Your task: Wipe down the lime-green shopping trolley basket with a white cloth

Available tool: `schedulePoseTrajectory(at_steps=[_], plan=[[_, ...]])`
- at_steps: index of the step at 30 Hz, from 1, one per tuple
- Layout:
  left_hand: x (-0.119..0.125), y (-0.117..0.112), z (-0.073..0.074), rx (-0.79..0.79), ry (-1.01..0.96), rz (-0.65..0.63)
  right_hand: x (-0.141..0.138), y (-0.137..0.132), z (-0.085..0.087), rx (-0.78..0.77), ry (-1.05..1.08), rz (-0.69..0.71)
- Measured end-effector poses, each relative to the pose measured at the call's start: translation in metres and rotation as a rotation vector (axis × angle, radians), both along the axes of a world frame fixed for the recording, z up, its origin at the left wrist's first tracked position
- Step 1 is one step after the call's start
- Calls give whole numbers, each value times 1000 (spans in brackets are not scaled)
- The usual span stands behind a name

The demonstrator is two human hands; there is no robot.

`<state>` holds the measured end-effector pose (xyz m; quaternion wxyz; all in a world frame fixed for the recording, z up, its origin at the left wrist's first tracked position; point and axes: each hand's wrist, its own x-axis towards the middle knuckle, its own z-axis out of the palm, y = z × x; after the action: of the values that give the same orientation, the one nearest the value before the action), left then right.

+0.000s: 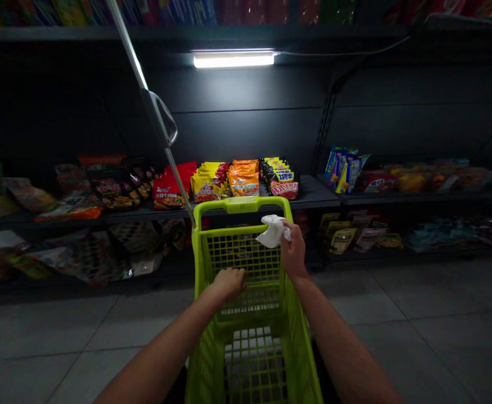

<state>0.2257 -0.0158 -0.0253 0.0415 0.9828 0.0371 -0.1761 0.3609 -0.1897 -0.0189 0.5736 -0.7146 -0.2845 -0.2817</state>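
A crumpled white tissue (pixel 272 231) is pinched in my right hand (pixel 294 250), level with the upper right of the cart's back grid. My left hand (pixel 229 283) is curled closed over the inside of the lime-green shopping cart (pixel 198 264), in front of its inner grid. What lies under its fingers is hidden. Above both hands runs the cart's handle (pixel 242 205). A silver pole (pixel 133 59) with a dark grip rises from the handle's left side, leaning left. The cart's basket floor shows bare grid.
Behind the handle stands a dark shelf (pixel 313 192) with rows of red, yellow, orange and black snack packets (pixel 245 178). Blue snack bags (pixel 347 170) stand to the right. A lit tube lamp (pixel 234 59) hangs under the upper shelf. Grey tiles (pixel 381 314) cover the floor.
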Motion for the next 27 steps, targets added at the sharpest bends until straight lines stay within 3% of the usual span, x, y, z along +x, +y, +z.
schedulePoseTrajectory(at_steps=[3,6,8,11,14,18,23,27], plan=[[-30,-4,31,2,-100,-69,11,-6,-7,272,110,-71],[-46,1,71,-36,-172,-80,21,-11,-10,342,242,-35],[-47,13,97,-217,-183,-53,26,-16,-6,278,304,82],[-39,37,127,-632,-145,-14,31,-27,13,124,364,290],[-31,58,144,-967,-30,47,37,-40,40,-93,367,481],[-30,74,162,-1181,31,83,46,-53,58,-216,416,580],[-27,91,186,-1265,-12,86,54,-57,48,20,589,605],[-24,102,189,-1377,-14,189,47,-33,36,-139,578,806]])
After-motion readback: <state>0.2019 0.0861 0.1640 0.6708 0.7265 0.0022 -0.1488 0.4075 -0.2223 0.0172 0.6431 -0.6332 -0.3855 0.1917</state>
